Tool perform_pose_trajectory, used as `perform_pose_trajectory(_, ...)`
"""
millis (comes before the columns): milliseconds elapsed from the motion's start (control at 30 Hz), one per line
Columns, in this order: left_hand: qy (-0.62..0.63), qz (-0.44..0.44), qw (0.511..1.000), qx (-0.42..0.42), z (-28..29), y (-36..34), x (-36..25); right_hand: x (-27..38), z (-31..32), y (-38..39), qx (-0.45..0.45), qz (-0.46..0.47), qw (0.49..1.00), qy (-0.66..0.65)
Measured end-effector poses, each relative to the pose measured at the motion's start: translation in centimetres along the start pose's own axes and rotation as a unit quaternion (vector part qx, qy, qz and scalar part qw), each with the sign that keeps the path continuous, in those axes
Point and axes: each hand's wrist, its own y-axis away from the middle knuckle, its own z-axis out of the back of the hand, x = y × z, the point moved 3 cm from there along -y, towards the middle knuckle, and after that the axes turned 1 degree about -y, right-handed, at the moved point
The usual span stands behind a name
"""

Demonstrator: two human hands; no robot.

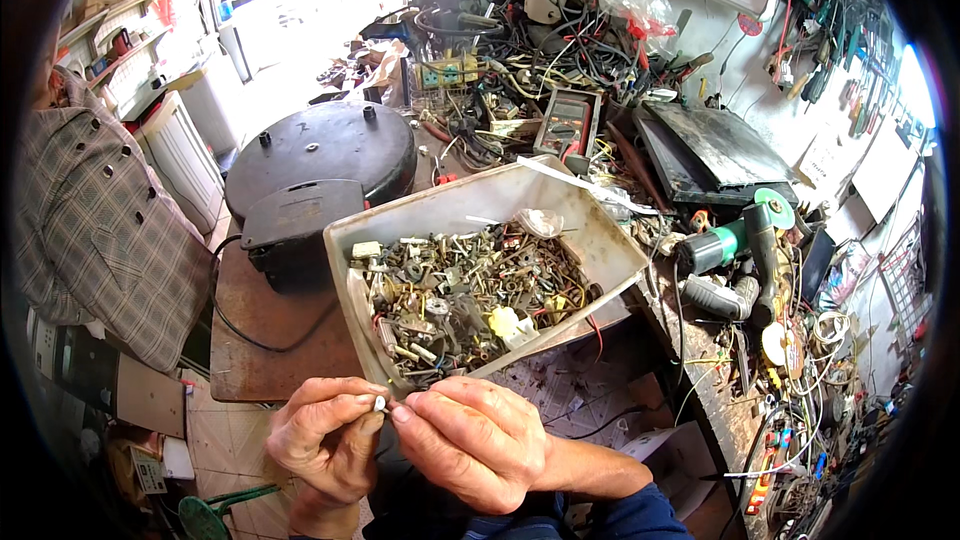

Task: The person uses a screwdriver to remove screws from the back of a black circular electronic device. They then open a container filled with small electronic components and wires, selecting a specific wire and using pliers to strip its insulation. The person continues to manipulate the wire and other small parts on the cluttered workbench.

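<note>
Close in front of me, both hands meet just past the near edge of the parts bin. My left hand [325, 435] pinches a small pale, round-headed metal piece [380, 404] between thumb and forefinger. Its exact kind is too small to tell. My right hand [480, 440] is also closed in a pinch, its thumb and fingertips up against the same piece; they hide its other end. Behind the hands, a grimy whitish plastic bin [610, 240] holds a heap of screws, bolts and small metal bits [450, 290].
Left of the bin sits a round black appliance [310, 150] with a cord. A person in a checked coat [100, 210] stands at the left. Rightward are a green angle grinder [715, 245], a black flat panel [715, 145] and cluttered tools. A multimeter [567, 125] lies before tangled cables [540, 30].
</note>
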Motion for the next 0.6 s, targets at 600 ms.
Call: perform_pose_trajectory(600, -0.069, -0.081, 0.994, -0.008, 0.0, 1.3, -0.8, 0.2, -0.1, -0.5, -0.022, -0.217, 0.956, -0.196)
